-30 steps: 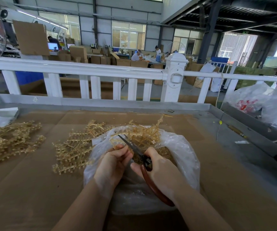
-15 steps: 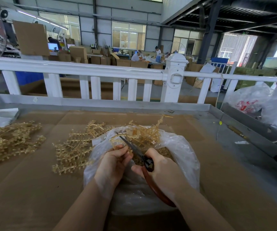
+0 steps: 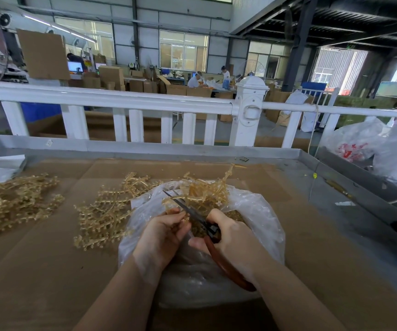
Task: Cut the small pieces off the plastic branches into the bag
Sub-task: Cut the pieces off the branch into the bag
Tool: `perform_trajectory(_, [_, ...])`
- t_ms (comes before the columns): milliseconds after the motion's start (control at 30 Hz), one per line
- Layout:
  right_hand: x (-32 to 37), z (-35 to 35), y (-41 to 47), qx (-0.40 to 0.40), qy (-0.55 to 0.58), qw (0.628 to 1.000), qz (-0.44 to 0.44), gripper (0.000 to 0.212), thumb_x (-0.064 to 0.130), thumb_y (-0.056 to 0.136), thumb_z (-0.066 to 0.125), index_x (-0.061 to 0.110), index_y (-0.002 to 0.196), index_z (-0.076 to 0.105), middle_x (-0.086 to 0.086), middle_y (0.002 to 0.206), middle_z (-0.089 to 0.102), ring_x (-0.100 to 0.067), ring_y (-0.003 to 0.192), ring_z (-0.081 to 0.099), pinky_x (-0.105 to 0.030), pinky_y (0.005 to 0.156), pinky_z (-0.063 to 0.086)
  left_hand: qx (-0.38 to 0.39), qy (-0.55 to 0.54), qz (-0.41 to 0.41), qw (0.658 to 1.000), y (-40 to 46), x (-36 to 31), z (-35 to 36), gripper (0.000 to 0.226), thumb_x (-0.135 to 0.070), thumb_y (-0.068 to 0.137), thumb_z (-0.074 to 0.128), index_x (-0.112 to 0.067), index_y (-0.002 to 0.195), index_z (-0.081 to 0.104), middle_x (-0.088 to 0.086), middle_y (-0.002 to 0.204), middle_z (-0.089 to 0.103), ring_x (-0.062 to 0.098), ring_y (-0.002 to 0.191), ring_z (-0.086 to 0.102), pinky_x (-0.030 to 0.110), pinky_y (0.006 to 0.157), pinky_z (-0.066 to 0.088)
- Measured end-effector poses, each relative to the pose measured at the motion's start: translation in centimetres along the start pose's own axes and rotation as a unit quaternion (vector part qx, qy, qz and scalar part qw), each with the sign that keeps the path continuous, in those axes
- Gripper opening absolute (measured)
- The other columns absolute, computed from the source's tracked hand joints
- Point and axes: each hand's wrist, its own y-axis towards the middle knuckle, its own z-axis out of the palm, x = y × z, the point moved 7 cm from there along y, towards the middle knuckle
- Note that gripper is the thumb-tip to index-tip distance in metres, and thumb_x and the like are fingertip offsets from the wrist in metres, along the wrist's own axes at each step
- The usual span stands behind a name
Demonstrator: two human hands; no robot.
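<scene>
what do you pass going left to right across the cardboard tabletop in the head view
far-left heap of plastic branches → middle heap of plastic branches → left hand → scissors → right hand → bare grey table edge

Bare cardboard [image 3: 49,271] near-left & right of bag [image 3: 259,211]; branch piles [image 3: 102,211] block left, railing [image 3: 121,101] behind

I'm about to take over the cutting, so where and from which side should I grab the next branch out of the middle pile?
Probably the thick bare stem end of a branch in the middle pile, pinched from the near right edge beside the bag. The stems run lengthwise with small pieces sticking out sideways, so a stem grip avoids snagging them and leaves the pieces free for the scissors.
</scene>
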Motion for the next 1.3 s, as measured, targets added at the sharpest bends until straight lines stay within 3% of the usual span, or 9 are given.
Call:
perform_trajectory(233, [0.2,-0.1,-0.1,-0.037,-0.012,0.999,-0.011,0.031,0.057,0.077,0.067,0.041,0.075,0.041,0.014,0.064,0.054,0.014,0.069,0.053,-0.006,0.059,0.038,0.018,-0.017,0.002,1.000,-0.3,-0.1,0.3,0.021,0.006,0.066,0.055,0.000,0.086,0.058,0.009,0.075,0.060,0.014,0.061,0.060,0.016,0.044,0.051])
perform_trajectory(333, [0.2,-0.2,-0.1,-0.030,-0.045,0.998,-0.024,0.029,0.057,0.078,0.065,0.040,0.087,0.043,0.017,0.075,0.057,0.005,0.068,0.054,-0.009,0.056,0.037,0.008,-0.024,0.020,0.999,-0.2,-0.2,0.2,0.020,0.007,0.069,0.053,-0.001,0.086,0.057,0.009,0.078,0.061,0.016,0.071,0.059,0.016,0.047,0.053])
perform_trajectory(467, [-0.5,-1.2,-0.3,-0.049,-0.092,0.994,-0.030,0.029,0.054,0.081,0.064,0.040,0.098,0.045,0.016,0.086,0.057,0.003,0.077,0.052,-0.007,0.060,0.037,-0.068,-0.081,0.082,0.991,0.3,-0.9,-1.0,0.021,0.009,0.090,0.045,-0.007,0.078,0.052,0.005,0.068,0.056,0.013,0.060,0.059,0.017,0.050,0.054])
perform_trajectory(700, [-2.1,-1.3,-0.7,-0.077,-0.111,0.990,0.031,0.031,0.042,0.086,0.064,0.035,0.114,0.050,0.015,0.100,0.060,-0.001,0.093,0.055,-0.005,0.068,0.035,-0.102,-0.107,0.141,0.979,0.4,-1.5,-2.0,0.019,0.008,0.090,0.051,-0.008,0.082,0.054,0.007,0.077,0.059,0.009,0.053,0.064,0.016,0.053,0.055])
perform_trajectory(800, [-2.3,-1.2,-0.7,-0.091,-0.111,0.988,0.061,0.034,0.039,0.088,0.062,0.032,0.119,0.050,0.011,0.106,0.060,-0.006,0.100,0.055,-0.011,0.081,0.040,-0.110,-0.115,0.155,0.975,0.4,-1.7,-2.4,0.022,0.008,0.090,0.052,-0.011,0.078,0.053,0.007,0.076,0.059,0.009,0.054,0.063,0.016,0.053,0.055])
perform_trajectory(967, [-2.3,-0.4,-0.1,-0.016,-0.139,0.983,0.122,0.050,0.030,0.090,0.053,0.029,0.137,0.037,-0.003,0.129,0.050,-0.021,0.123,0.042,-0.034,0.108,0.034,-0.093,-0.051,0.154,0.982,0.6,-1.5,-2.2,0.021,0.010,0.087,0.054,-0.010,0.079,0.054,0.007,0.075,0.063,0.012,0.060,0.068,0.020,0.055,0.056])
perform_trajectory(1067, [-2.3,-0.2,-0.1,0.045,-0.165,0.970,0.172,0.057,0.032,0.089,0.047,0.035,0.143,0.029,-0.008,0.138,0.041,-0.028,0.131,0.033,-0.041,0.111,0.026,-0.084,0.017,0.154,0.984,0.6,-1.1,-1.8,0.022,0.011,0.086,0.056,-0.011,0.081,0.054,0.003,0.066,0.065,0.012,0.060,0.068,0.021,0.056,0.056])
perform_trajectory(1200, [-0.8,-1.4,0.3,-0.022,-0.240,0.958,0.152,0.048,0.036,0.091,0.047,0.032,0.138,0.040,-0.007,0.135,0.041,-0.026,0.127,0.032,-0.039,0.108,0.027,-0.062,0.061,0.149,0.985,0.7,-0.8,-1.1,0.025,0.015,0.083,0.056,-0.009,0.078,0.055,0.003,0.059,0.063,0.011,0.054,0.066,0.023,0.053,0.056])
perform_trajectory(1300, [1.1,-1.6,1.1,-0.094,-0.145,0.982,0.077,0.035,0.037,0.098,0.043,0.022,0.127,0.054,-0.001,0.125,0.051,-0.019,0.118,0.041,-0.030,0.102,0.031,-0.057,0.089,0.135,0.985,0.6,-0.5,-0.8,0.024,0.018,0.080,0.057,-0.006,0.081,0.057,0.004,0.060,0.067,0.014,0.057,0.068,0.024,0.053,0.056])
